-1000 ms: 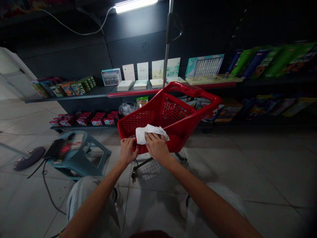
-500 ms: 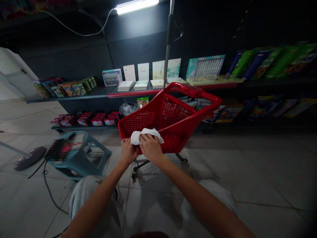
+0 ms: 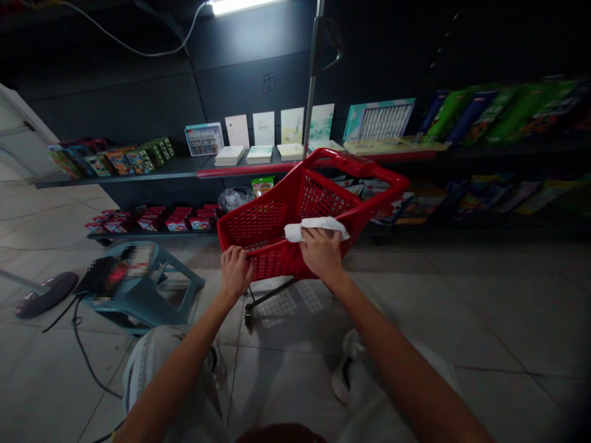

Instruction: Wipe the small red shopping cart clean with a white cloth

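A red shopping cart (image 3: pixel 258 227) with a perforated plastic basket stands in front of me, its handle up at the right. My left hand (image 3: pixel 235 271) is closed over the basket's rim at the near left corner. Along the near side rim, my right hand (image 3: pixel 322 251) presses a white cloth (image 3: pixel 318 226) against the plastic, fingers wrapped over it. Part of the cloth hangs inside the rim; the palm hides how it is folded.
Behind the cart runs a dark shelf (image 3: pixel 175 169) with notebooks, boxed pens and bagged goods. Left of my knee, a blue-grey stool (image 3: pixel 143 301) bears blurred items, with a cable (image 3: pixel 85 357) trailing on the floor. A metal pole (image 3: pixel 313 92) rises behind the cart.
My right hand has slid the white cloth rightward along the near rim, away from my left hand. The left hand keeps its place at the corner. The view has shifted slightly.
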Action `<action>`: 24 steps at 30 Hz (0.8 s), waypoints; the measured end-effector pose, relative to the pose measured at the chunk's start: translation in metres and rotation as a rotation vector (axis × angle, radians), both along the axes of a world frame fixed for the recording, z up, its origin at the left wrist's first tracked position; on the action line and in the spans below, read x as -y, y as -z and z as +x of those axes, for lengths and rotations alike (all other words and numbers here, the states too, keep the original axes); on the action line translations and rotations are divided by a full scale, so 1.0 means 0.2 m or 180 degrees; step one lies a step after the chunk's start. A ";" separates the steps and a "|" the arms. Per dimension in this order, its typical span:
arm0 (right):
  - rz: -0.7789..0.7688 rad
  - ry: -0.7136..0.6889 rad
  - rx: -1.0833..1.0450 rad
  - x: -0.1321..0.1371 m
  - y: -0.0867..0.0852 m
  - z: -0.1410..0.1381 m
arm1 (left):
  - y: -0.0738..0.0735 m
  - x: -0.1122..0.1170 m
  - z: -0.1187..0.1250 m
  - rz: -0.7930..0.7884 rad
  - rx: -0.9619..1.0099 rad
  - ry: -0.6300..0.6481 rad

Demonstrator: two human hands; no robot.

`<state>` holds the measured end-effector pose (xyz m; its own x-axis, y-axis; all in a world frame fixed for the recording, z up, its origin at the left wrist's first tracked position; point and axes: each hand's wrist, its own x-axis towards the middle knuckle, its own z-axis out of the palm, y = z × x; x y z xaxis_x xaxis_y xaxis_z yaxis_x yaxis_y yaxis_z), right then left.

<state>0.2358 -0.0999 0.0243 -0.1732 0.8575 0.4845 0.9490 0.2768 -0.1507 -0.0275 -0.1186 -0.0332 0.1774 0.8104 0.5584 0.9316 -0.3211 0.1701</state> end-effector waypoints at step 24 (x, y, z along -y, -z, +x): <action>0.0080 0.0024 -0.0054 -0.09 0.01 -0.07 | -0.03 -0.28 -0.22 -0.0877 0.0426 0.1066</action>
